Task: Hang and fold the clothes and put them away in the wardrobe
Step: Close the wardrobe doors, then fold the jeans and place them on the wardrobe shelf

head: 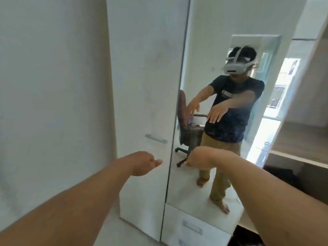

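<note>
wardrobe [142,86]: white, standing right in front, takes up most of the view. No clothes anywhere I can spot, so can't say where those are.

left door [140,107]: plain white panel, closed, with a small silver handle [155,138] near its right edge about halfway up.

mirror [204,41]: it's the wardrobe's middle door, just right of the white one. Reflection shows a person in a dark tee, tan trousers and a white headset, barefoot, both arms stretched forward, plus a brown office chair behind them.

drawers [195,226]: white, under the mirror at the wardrobe's foot, silver pulls on them.

open side [301,139]: right end of the wardrobe has its door swung out, and you can see wood-look shelves inside. Something dark sits under the lower shelf, too murky to tell what.

left hand [145,165]: held out in front of the white door, just below the handle, not touching it. Fingers loosely bent, holding nothing.

right hand [198,158]: out in front of the mirror's lower part, wrist bent, fingers pointing down and away. Nothing in it; in the reflection both hands look spread and relaxed.
</note>
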